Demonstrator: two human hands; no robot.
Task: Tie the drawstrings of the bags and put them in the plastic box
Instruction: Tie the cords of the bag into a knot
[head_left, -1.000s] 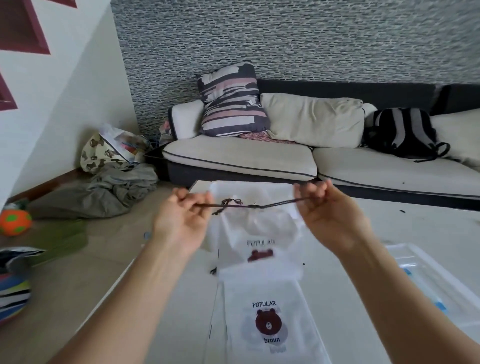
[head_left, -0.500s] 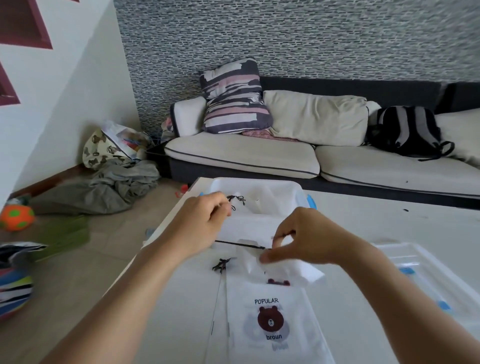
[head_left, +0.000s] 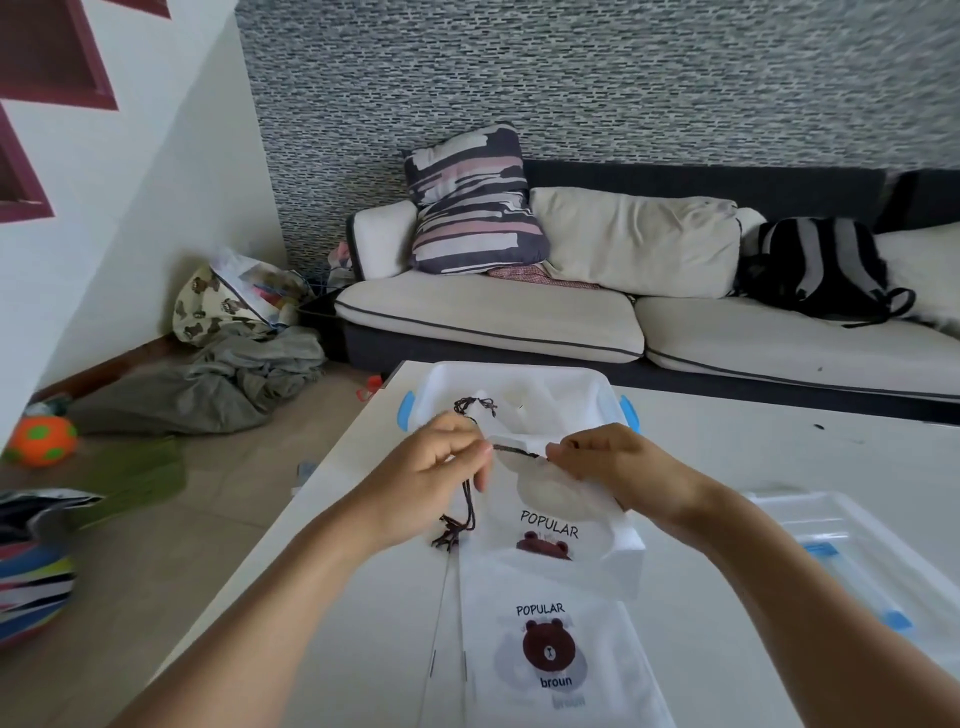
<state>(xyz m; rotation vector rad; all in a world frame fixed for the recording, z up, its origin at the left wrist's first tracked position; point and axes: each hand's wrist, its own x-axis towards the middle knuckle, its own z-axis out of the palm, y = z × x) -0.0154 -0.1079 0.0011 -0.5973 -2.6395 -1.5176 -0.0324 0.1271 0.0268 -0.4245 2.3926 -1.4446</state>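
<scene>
Dark brown drawstring cord (head_left: 514, 451) is pinched taut between left hand (head_left: 431, 483) and right hand (head_left: 618, 467) over the white bear-print drawstring bag (head_left: 550, 519), just short of the clear blue-handled plastic box (head_left: 519, 395) — cinch evenly, keep both pinches near the bag mouth.

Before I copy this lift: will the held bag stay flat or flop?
Likely flop: the bag already creases and sags between left hand and right hand. Probably light, since pinches hold it. The drawstring dangles and may snag.
</scene>
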